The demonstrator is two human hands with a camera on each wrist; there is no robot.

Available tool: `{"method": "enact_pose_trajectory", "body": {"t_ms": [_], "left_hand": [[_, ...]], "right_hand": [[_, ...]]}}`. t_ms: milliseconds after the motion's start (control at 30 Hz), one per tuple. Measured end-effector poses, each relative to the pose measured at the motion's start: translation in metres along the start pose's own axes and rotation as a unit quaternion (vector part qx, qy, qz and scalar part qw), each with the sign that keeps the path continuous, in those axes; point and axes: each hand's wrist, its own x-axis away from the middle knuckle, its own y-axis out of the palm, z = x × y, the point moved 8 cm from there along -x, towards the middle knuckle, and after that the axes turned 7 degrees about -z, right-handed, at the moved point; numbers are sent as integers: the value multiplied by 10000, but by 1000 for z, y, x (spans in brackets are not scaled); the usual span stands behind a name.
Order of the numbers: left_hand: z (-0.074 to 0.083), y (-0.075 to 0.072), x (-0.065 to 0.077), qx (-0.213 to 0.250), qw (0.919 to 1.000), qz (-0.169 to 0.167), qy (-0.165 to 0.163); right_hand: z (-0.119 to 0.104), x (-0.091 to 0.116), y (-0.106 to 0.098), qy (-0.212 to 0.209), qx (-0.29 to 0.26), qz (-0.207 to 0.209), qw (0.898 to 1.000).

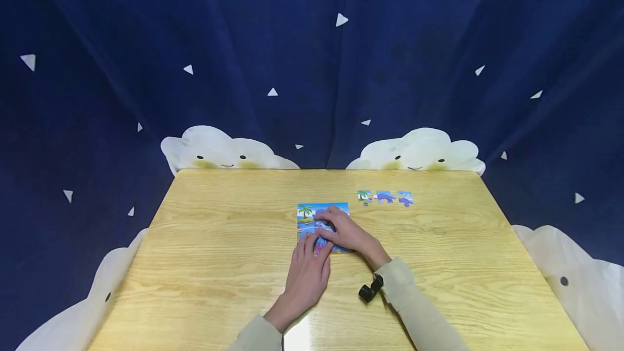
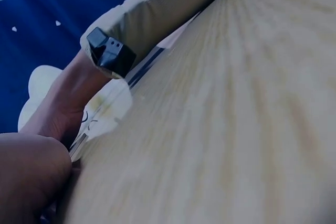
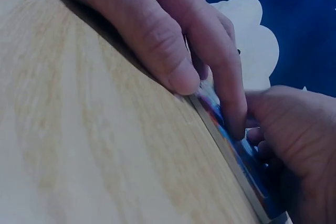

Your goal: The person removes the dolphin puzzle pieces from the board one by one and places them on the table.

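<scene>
A jigsaw puzzle board (image 1: pixel 305 212) with a palm tree, blue water and a purple figure lies flat mid-table. From the right, my right hand (image 1: pixel 343 230) reaches over it with bent fingers, holding a purple-and-blue puzzle piece down on the board between thumb and fingers; the hand hides most of that piece. My left hand (image 1: pixel 308 272) rests at the board's near edge, its fingers extended onto the picture. In the right wrist view, the left thumb and a finger (image 3: pixel 231 98) touch the board's side (image 3: pixel 226 153), close to the right hand (image 3: pixel 302 135).
Several loose puzzle pieces (image 1: pixel 385 197) lie in a row beyond the board, to its right. The wooden table (image 1: pixel 219 264) extends around both hands. A dark blue curtain (image 1: pixel 302 42) with white triangles and clouds hangs behind it. A black wrist camera (image 1: pixel 370 288) is on my right sleeve.
</scene>
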Motion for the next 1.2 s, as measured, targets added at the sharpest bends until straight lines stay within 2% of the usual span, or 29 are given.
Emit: {"method": "enact_pose_trajectory", "body": {"t_ms": [367,667,967,1200], "left_hand": [[2,-4,9,67,9998,149,89],[5,-6,10,-61,9987,442,229],[3,-1,10,-133,9997,200,106],[2,0,9,-185,9996,205,63]], "right_hand": [[-4,-2,4,185,-129,-23,9997],[-4,-3,5,156,-104,39,9998],[-5,-4,6,124,-37,8,9999],[-4,-3,6,135,-15,-34,9999]]}}
